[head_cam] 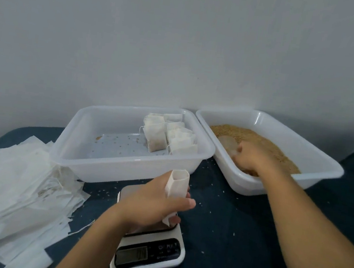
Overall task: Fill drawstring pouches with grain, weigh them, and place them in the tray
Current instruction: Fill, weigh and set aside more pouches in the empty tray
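My left hand (153, 201) holds an empty white drawstring pouch (178, 183) upright, mouth open, above the white digital scale (151, 254). My right hand (250, 157) reaches into the right-hand white tray (322, 163) of brown grain (259, 136) and grips a clear plastic scoop (228, 145) that is partly buried. The left-hand white tray (77, 144) holds several filled pouches (169, 135) standing in its far right corner.
A heap of flat empty pouches (17, 192) lies at the left on the dark blue cloth (236, 239). Loose grains are scattered over the cloth around the scale and between the trays. A plain wall rises behind both trays.
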### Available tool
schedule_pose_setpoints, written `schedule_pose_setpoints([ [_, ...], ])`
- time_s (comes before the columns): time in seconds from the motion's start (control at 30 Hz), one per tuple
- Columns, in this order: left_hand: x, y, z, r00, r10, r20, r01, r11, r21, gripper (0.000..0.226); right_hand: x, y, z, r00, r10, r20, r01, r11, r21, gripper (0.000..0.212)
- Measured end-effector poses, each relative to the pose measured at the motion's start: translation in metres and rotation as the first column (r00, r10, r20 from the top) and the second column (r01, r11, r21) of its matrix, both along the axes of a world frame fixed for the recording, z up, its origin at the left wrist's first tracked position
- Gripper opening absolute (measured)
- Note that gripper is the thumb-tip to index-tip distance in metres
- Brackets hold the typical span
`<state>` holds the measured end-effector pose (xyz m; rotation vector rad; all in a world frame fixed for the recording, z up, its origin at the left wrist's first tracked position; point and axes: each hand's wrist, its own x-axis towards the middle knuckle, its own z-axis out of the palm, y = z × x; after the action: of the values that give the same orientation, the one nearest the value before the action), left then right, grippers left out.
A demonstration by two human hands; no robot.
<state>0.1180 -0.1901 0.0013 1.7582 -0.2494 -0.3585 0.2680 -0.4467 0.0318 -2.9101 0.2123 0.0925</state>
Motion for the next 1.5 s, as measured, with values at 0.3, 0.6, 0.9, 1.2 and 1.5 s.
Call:
schedule_pose_setpoints([
  [0.3, -0.001, -0.007, -0.006, 0.999, -0.005, -0.052, 0.0, 0.995, -0.099, 0.047, 0.007, -0.006, 0.01, 0.998, -0.059, 0.006, 0.059, 0.995, -0.075, 0.045],
  [0.6, 0.001, -0.008, -0.01, 0.989, 0.093, 0.113, -0.1, 0.993, 0.062, 0.021, 0.026, -0.015, 0.04, 0.986, -0.138, 0.093, 0.154, 0.968, -0.199, 0.023],
  [0.9, 0.001, -0.005, -0.016, 0.975, 0.219, 0.028, -0.21, 0.959, -0.19, 0.022, 0.059, 0.011, -0.006, 0.986, -0.112, 0.12, 0.098, 0.988, 0.121, 0.038],
  [1.2, -0.003, -0.002, -0.016, 0.955, 0.297, 0.019, -0.289, 0.938, -0.191, 0.029, 0.048, -0.005, -0.003, 0.966, -0.226, 0.122, 0.152, 0.886, 0.439, 0.061],
  [1.5, -0.001, 0.016, -0.019, 0.92, 0.368, 0.13, -0.355, 0.928, -0.112, 0.024, 0.029, -0.006, -0.007, 0.926, -0.241, 0.29, 0.049, 0.839, 0.541, 0.043],
])
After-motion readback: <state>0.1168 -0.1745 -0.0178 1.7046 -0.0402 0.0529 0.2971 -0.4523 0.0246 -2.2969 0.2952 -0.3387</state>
